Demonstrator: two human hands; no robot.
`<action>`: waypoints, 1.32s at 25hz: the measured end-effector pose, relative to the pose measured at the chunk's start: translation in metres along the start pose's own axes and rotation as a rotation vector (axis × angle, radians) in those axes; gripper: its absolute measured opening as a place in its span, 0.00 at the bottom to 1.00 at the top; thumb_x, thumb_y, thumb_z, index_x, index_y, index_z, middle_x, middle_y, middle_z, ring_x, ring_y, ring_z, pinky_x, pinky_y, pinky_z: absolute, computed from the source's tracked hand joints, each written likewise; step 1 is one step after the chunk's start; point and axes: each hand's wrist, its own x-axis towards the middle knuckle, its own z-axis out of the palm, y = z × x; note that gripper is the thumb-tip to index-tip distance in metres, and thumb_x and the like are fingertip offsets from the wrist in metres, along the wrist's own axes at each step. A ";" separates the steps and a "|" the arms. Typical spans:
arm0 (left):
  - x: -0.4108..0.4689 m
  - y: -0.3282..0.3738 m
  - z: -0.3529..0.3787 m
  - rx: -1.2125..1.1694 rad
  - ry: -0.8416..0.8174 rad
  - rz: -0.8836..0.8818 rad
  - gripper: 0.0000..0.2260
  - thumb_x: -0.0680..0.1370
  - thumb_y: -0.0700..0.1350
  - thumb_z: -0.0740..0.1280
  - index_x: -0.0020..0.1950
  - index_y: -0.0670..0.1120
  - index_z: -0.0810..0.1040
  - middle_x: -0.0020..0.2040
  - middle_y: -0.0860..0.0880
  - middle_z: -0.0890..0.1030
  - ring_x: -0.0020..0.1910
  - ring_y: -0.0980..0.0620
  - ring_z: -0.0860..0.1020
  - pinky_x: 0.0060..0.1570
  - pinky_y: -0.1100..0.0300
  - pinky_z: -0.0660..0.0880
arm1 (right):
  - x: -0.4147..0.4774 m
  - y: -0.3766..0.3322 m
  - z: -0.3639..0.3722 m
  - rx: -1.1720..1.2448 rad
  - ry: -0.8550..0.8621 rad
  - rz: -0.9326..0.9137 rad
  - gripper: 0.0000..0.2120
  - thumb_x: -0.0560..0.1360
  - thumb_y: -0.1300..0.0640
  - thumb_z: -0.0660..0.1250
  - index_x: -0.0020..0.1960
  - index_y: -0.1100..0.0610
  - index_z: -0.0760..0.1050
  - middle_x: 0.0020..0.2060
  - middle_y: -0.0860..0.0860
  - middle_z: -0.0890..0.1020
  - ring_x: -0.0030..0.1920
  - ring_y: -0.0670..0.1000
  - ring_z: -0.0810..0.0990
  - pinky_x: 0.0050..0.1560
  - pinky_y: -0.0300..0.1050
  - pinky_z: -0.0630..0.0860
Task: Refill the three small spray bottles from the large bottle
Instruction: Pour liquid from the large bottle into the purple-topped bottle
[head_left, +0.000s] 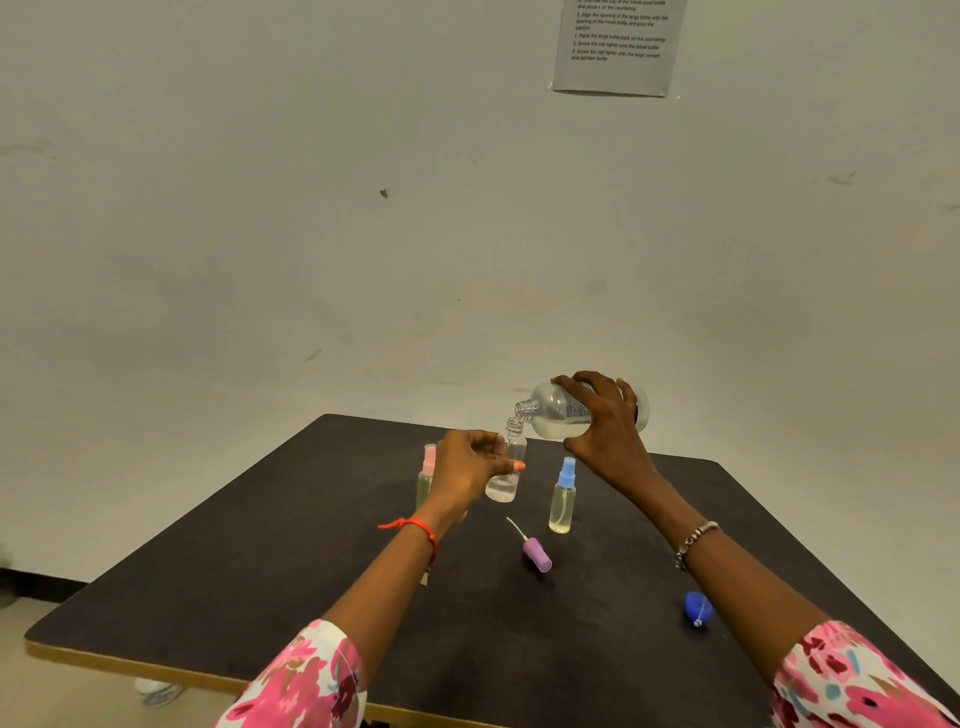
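My right hand (605, 431) grips the large clear bottle (558, 410), tipped on its side with its open neck over the mouth of a small uncapped bottle (510, 467). My left hand (470, 465) holds that small bottle upright above the table; a little clear liquid sits in its bottom. Its purple spray cap (535, 552) lies on the dark table (260, 571) in front. A blue-capped spray bottle (562, 496) stands to the right, holding yellowish liquid. A pink-capped spray bottle (426, 475) stands partly hidden behind my left hand.
A blue cap (697, 609) lies on the table near my right forearm. A pale wall rises just behind the table, with a printed sheet (618, 47) taped high on it. The table's wooden front edge runs along the bottom left.
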 end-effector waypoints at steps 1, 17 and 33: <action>0.000 0.000 0.000 -0.003 -0.001 -0.003 0.20 0.66 0.37 0.75 0.57 0.37 0.77 0.51 0.42 0.81 0.47 0.51 0.78 0.45 0.65 0.74 | 0.000 0.000 0.000 -0.001 0.000 0.000 0.32 0.62 0.68 0.72 0.65 0.56 0.70 0.63 0.58 0.72 0.67 0.57 0.67 0.72 0.58 0.49; 0.000 -0.003 0.002 -0.005 0.004 -0.005 0.19 0.65 0.37 0.76 0.55 0.39 0.79 0.50 0.42 0.82 0.50 0.47 0.80 0.51 0.59 0.76 | -0.002 0.001 0.000 -0.007 0.006 -0.007 0.32 0.62 0.68 0.72 0.64 0.56 0.71 0.62 0.58 0.73 0.67 0.57 0.68 0.72 0.58 0.48; 0.000 -0.002 0.003 0.027 0.007 -0.017 0.20 0.65 0.38 0.75 0.56 0.38 0.78 0.53 0.41 0.81 0.53 0.45 0.79 0.57 0.53 0.76 | -0.002 0.002 -0.001 -0.013 -0.002 -0.015 0.31 0.63 0.67 0.72 0.65 0.57 0.70 0.63 0.59 0.72 0.67 0.57 0.67 0.72 0.58 0.48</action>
